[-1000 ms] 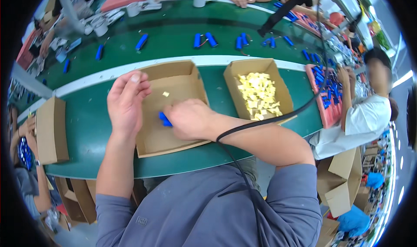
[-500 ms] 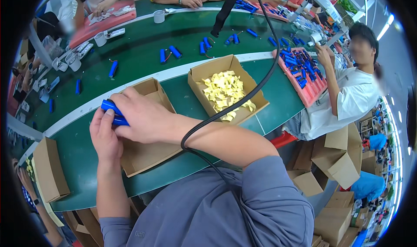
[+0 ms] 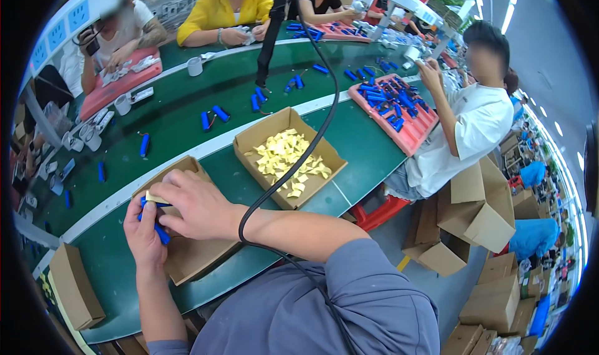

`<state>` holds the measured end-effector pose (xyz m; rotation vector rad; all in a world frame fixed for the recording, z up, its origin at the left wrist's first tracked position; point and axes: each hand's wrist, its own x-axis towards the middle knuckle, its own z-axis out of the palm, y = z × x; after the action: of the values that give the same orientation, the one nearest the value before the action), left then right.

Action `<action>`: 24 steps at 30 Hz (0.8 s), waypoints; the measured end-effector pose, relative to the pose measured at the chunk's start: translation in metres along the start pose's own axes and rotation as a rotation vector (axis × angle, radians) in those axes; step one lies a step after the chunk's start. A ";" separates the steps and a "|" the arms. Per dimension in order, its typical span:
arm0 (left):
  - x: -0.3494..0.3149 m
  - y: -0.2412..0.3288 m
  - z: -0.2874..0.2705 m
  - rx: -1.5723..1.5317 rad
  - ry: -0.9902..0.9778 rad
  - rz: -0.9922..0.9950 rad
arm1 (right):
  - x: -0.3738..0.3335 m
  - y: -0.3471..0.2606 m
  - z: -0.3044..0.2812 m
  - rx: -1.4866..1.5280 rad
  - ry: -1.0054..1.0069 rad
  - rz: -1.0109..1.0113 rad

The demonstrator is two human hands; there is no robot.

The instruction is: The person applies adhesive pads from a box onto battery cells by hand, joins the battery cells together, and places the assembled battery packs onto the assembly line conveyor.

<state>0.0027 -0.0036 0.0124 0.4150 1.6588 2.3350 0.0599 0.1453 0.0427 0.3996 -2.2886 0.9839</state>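
In my left hand is a blue cylindrical battery pack, gripped between thumb and fingers above a shallow cardboard tray. A small pale yellow strip shows at the pack's upper end. My right hand reaches across, its fingers closed over that strip and against the pack. Much of the pack is hidden behind my fingers. Right of my hands, a second cardboard tray holds a heap of pale yellow pieces.
Loose blue battery packs lie along the green worktable. A pink tray full of packs sits by a person in white. A black cable hangs across my right arm. At left stands a cardboard box.
The view has shifted, so the table sits lower and further left. My fingers have moved on the battery pack, and a pale yellow strip now shows at its upper end.
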 end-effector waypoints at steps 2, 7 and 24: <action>-0.002 0.001 -0.004 0.011 -0.009 0.029 | 0.000 -0.004 -0.010 -0.124 0.028 -0.040; -0.008 -0.003 0.000 0.396 -0.102 0.300 | -0.004 -0.012 -0.017 0.444 -0.142 0.435; -0.014 0.011 0.009 0.671 -0.229 0.369 | -0.016 0.014 -0.007 0.501 -0.113 0.473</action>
<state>0.0185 -0.0039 0.0245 1.1495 2.3640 1.7679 0.0680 0.1604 0.0286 0.1081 -2.2637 1.8267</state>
